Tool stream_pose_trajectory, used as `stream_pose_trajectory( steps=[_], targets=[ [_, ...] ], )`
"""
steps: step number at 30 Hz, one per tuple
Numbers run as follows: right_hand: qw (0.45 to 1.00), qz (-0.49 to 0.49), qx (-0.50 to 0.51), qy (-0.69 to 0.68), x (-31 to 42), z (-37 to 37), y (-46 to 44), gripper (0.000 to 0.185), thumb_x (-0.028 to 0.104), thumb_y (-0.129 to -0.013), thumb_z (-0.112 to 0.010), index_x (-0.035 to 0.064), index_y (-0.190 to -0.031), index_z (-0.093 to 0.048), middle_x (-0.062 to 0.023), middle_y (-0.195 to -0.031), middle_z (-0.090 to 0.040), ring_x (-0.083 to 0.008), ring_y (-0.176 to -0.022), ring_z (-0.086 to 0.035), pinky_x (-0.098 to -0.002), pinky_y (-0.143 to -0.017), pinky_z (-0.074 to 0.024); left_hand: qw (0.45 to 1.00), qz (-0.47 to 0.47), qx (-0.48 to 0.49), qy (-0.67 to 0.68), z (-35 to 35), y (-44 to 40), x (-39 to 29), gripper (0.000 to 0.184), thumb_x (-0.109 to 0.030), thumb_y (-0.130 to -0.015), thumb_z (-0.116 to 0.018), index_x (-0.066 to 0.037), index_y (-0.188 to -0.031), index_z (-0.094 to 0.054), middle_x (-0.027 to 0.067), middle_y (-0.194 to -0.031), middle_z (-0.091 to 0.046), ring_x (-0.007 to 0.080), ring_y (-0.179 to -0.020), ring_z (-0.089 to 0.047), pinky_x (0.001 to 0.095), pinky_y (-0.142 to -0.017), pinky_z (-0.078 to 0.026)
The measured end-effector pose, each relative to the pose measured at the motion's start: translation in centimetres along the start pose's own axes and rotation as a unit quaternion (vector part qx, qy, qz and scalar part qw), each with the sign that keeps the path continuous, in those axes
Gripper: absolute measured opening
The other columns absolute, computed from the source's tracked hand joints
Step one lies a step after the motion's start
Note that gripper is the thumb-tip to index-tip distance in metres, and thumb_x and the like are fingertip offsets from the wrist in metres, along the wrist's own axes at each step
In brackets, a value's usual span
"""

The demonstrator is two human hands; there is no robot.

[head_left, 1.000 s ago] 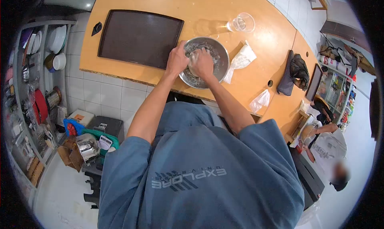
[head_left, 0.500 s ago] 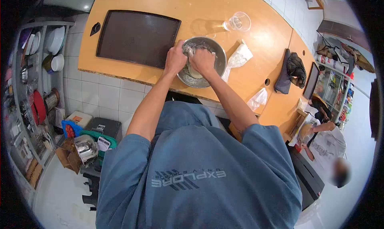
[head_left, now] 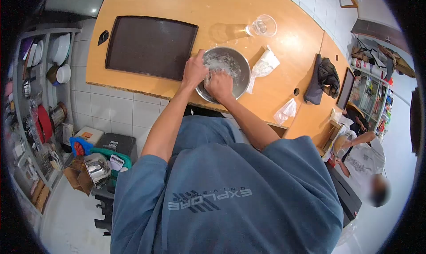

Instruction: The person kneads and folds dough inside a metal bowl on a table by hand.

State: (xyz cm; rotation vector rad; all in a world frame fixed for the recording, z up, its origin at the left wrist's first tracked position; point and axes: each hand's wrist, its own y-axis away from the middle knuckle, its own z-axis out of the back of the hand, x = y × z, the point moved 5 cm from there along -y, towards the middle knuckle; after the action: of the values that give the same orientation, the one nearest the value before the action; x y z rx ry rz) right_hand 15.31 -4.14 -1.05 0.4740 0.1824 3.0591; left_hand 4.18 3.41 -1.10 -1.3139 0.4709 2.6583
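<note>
A metal mixing bowl [head_left: 243, 72] sits near the table's front edge, its inner wall smeared with white flour [head_left: 224, 61]. My left hand [head_left: 196, 70] is closed on the bowl's left rim. Down inside the bowl, my right hand [head_left: 218, 84] is curled, knuckles up, against the dough at the near left side. That hand covers nearly all of the dough. Close to the bowl's right side lies a plastic bag of white powder [head_left: 265, 65], its twisted end pointing toward me.
Left of the bowl lies a dark baking tray [head_left: 151, 47]. Behind it stands a clear cup [head_left: 265, 26]. A small white bag [head_left: 285, 111] and dark cloth items [head_left: 327, 78] lie to the right. Another person [head_left: 361, 154] works at the far right. Shelves [head_left: 33, 121] stand left.
My right hand has drawn nearer to me and left within the bowl, covering dough that showed before. The left hand stays at the rim. The view has shifted slightly.
</note>
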Motion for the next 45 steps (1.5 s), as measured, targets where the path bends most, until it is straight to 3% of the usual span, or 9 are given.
stream_pose_trajectory(
  steps=[9,16,19,22,27,32,35,41,45],
  targets=[
    [0.979,-0.110,0.172,-0.024,-0.7,-0.8,-3.5,0.033,0.032,-0.079,-0.069,0.0016,-0.088,-0.076,-0.0267,-0.091,-0.073,-0.0407,-0.091,-0.073,-0.0480,-0.082,-0.0580,1.000,-0.029,0.012,0.000,-0.5,-0.4,0.8,0.034,-0.002,-0.085,-0.062,-0.001,-0.117,-0.053,0.0313,-0.091,-0.067,0.0519,-0.091,-0.065,0.0578,-0.076,-0.051],
    [0.937,-0.297,0.111,-0.144,-4.3,-1.3,-4.1,0.045,0.043,-0.085,-0.070,0.0014,-0.099,-0.078,-0.0275,-0.101,-0.073,-0.0440,-0.098,-0.071,-0.0512,-0.089,-0.0542,0.998,-0.050,0.000,-0.026,0.0,-0.6,0.3,0.040,0.002,-0.083,-0.056,0.002,-0.123,-0.051,0.0334,-0.085,-0.066,0.0522,-0.085,-0.065,0.0580,-0.076,-0.052],
    [0.897,-0.316,0.016,-0.310,-6.2,-0.4,-3.0,0.050,0.042,-0.092,-0.066,-0.0067,-0.096,-0.074,-0.0290,-0.093,-0.073,-0.0408,-0.091,-0.072,-0.0476,-0.083,-0.0532,0.998,-0.047,0.012,-0.034,0.3,-0.4,0.3,0.039,0.002,-0.082,-0.056,0.002,-0.121,-0.051,0.0331,-0.085,-0.066,0.0510,-0.084,-0.066,0.0574,-0.076,-0.052],
    [0.755,-0.364,-0.027,-0.546,-7.2,-1.5,-2.3,0.047,0.042,-0.092,-0.069,-0.0051,-0.092,-0.072,-0.0211,-0.082,-0.071,-0.0294,-0.077,-0.067,-0.0430,-0.076,-0.0516,0.998,-0.032,0.010,-0.050,0.3,-0.2,0.2,0.036,0.002,-0.081,-0.056,0.002,-0.117,-0.052,0.0324,-0.087,-0.066,0.0504,-0.085,-0.066,0.0570,-0.076,-0.052],
    [0.903,-0.242,0.095,-0.341,-6.0,1.9,-4.2,0.037,0.032,-0.089,-0.070,-0.0051,-0.087,-0.069,-0.0159,-0.075,-0.067,-0.0228,-0.073,-0.064,-0.0379,-0.073,-0.0519,0.999,-0.043,-0.008,-0.031,0.0,-0.2,0.1,0.037,0.003,-0.080,-0.057,0.002,-0.116,-0.052,0.0317,-0.092,-0.067,0.0504,-0.089,-0.066,0.0573,-0.078,-0.052],
    [0.939,-0.166,0.187,-0.235,-5.3,1.7,-6.0,0.038,0.029,-0.082,-0.067,-0.0087,-0.084,-0.064,-0.0304,-0.088,-0.070,-0.0444,-0.091,-0.070,-0.0486,-0.086,-0.0529,0.998,-0.037,0.001,-0.043,0.0,0.0,0.0,0.038,0.004,-0.079,-0.058,0.001,-0.117,-0.051,0.0316,-0.093,-0.067,0.0509,-0.091,-0.066,0.0575,-0.080,-0.052],
    [0.949,-0.134,0.112,-0.262,-5.5,-0.3,-5.9,0.041,0.030,-0.084,-0.065,-0.0092,-0.096,-0.066,-0.0343,-0.102,-0.069,-0.0487,-0.103,-0.067,-0.0508,-0.092,-0.0522,0.998,-0.040,0.000,-0.047,-0.1,0.1,0.1,0.038,0.004,-0.079,-0.059,0.001,-0.115,-0.050,0.0317,-0.092,-0.067,0.0512,-0.091,-0.066,0.0577,-0.080,-0.052],
    [0.945,-0.179,0.223,-0.160,-3.1,1.4,-5.0,0.055,0.042,-0.090,-0.060,-0.0069,-0.114,-0.069,-0.0347,-0.109,-0.068,-0.0482,-0.106,-0.067,-0.0501,-0.095,-0.0532,0.998,-0.047,-0.005,-0.050,-0.1,0.0,0.3,0.035,0.003,-0.078,-0.060,0.001,-0.112,-0.050,0.0312,-0.092,-0.067,0.0513,-0.089,-0.066,0.0579,-0.078,-0.052],
    [0.976,-0.109,0.188,-0.018,-2.2,0.6,-3.5,0.041,0.041,-0.089,-0.061,0.0030,-0.092,-0.076,-0.0235,-0.097,-0.073,-0.0419,-0.094,-0.072,-0.0541,-0.080,-0.0578,0.998,-0.040,-0.011,-0.044,0.0,-0.1,-0.3,0.034,0.002,-0.077,-0.059,0.000,-0.110,-0.051,0.0304,-0.090,-0.067,0.0511,-0.087,-0.066,0.0581,-0.078,-0.052]
  ],
)
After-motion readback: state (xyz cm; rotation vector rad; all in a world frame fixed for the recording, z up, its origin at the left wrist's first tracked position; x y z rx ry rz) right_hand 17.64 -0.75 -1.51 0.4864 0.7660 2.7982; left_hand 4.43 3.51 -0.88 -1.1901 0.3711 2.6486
